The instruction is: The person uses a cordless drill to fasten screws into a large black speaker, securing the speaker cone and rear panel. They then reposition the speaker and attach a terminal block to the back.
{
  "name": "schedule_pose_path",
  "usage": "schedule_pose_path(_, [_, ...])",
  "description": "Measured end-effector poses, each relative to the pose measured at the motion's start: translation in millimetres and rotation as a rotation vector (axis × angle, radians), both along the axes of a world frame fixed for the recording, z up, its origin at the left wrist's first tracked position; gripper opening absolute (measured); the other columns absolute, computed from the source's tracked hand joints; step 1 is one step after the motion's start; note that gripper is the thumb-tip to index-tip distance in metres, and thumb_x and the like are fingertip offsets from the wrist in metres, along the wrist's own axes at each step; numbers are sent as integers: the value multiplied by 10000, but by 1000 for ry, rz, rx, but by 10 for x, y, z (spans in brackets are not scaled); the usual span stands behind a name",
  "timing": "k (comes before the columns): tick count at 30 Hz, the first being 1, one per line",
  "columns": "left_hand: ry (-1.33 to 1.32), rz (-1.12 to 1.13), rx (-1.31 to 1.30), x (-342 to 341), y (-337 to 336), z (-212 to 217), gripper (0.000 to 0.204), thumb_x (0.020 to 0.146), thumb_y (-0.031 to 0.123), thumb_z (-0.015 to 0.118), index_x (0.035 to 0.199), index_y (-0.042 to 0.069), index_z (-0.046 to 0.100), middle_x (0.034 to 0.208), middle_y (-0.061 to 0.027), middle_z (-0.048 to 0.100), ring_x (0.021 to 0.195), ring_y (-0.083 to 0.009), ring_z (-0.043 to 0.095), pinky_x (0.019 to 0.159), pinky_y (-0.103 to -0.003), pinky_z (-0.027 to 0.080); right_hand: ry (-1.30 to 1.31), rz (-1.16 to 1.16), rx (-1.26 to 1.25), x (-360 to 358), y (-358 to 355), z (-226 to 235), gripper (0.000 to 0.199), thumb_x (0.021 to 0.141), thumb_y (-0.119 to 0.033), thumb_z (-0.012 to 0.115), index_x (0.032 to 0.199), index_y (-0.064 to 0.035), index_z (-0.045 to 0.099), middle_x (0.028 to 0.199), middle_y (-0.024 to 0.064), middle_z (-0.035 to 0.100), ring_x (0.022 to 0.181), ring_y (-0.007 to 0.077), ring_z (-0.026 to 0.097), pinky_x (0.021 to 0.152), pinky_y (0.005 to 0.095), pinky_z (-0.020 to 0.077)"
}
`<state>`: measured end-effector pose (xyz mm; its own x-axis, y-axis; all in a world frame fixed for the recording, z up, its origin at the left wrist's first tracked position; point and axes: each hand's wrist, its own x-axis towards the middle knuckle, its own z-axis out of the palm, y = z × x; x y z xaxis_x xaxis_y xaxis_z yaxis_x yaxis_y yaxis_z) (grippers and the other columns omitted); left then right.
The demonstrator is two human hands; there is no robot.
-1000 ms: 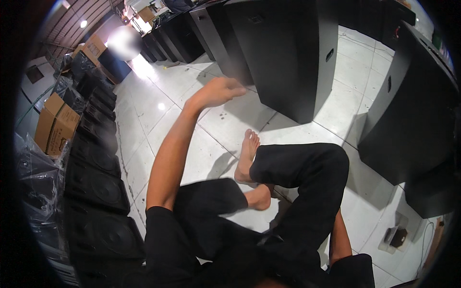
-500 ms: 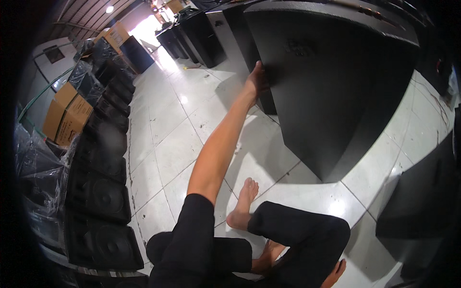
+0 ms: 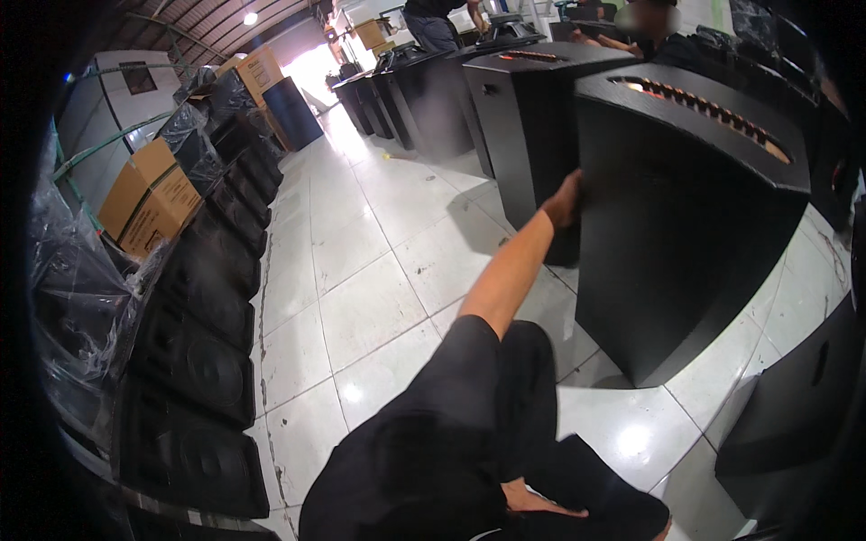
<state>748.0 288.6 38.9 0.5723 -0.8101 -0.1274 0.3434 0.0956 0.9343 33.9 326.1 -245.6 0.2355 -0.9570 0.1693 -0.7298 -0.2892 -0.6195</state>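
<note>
My left arm reaches forward, and my left hand [image 3: 564, 200] touches the left edge of a tall black speaker cabinet [image 3: 686, 234]. The cabinet is wedge-shaped, narrows toward the floor on my side, and has a long slot with an orange glint in its top panel. My left thumb points up along that edge; the cabinet's dark side hides the fingers. Just beyond stands a second black cabinet [image 3: 514, 126] with a similar slot. My right hand is out of view. Below are my black-clad legs and one bare foot [image 3: 541, 501].
Black loudspeakers [image 3: 203, 370] line the left, some under clear plastic, with an open cardboard box [image 3: 153, 198] on top. Another black cabinet [image 3: 794, 415] stands at right. Two people [image 3: 433, 27] are farther back among more cabinets. White floor tiles [image 3: 370, 288] run toward a bright doorway.
My view has tilted up and shifted, bringing the cabinet tops and other people into sight. My left hand stays at the cabinet's edge. One knee is now raised beside my arm.
</note>
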Motion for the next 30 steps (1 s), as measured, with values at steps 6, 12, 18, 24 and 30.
schedule_pose_path(6, [-76, -85, -68, 202, -435, -226, 626, 1018, 479, 294, 1409, 30, 486, 1450, -121, 492, 1303, -279, 456, 1128, -398, 311, -91, -222, 316, 235, -450, 977, 494, 999, -308, 520, 1343, 46, 535, 1379, 293, 497, 1263, 428, 493, 1061, 466, 406])
schedule_pose_path(12, [45, -181, -96, 491, -617, -849, 487, 1005, 353, 410, 1267, -25, 571, 1255, -129, 628, 1094, -244, 610, 981, -391, 470, -723, 57, 148, 1924, -1069, 2564, 537, 984, -344, 520, 1408, -17, 464, 1328, 197, 561, 1165, 293, 574, 960, 354, 463])
schedule_pose_path(18, [-224, -237, -106, 483, -365, -738, 463, 1039, 304, 369, 1335, -24, 511, 1321, -125, 580, 1152, -234, 582, 1026, -357, 454, -1014, 109, 182, 3531, -1782, 2732, 620, 1043, -456, 396, 1510, -52, 343, 1440, 134, 478, 1317, 233, 458, 1105, 347, 330])
schedule_pose_path(24, [-450, -390, -158, 365, -318, -695, 447, 1073, 255, 329, 1402, -23, 452, 1386, -121, 532, 1209, -224, 555, 1070, -323, 438, -1233, 48, 310, 3747, -2071, 2610, 542, 1038, -455, 404, 1385, -55, 519, 1213, 31, 615, 1057, 120, 573, 910, 263, 451])
schedule_pose_path(30, [-478, -311, -72, 449, 119, -991, 451, 1071, 254, 357, 1432, -10, 417, 1400, -121, 518, 1221, -235, 545, 1076, -332, 433, -1266, 166, 488, 3588, -2017, 2771, 564, 1043, -406, 410, 1389, 26, 516, 1366, 119, 572, 1278, 195, 499, 1090, 288, 338])
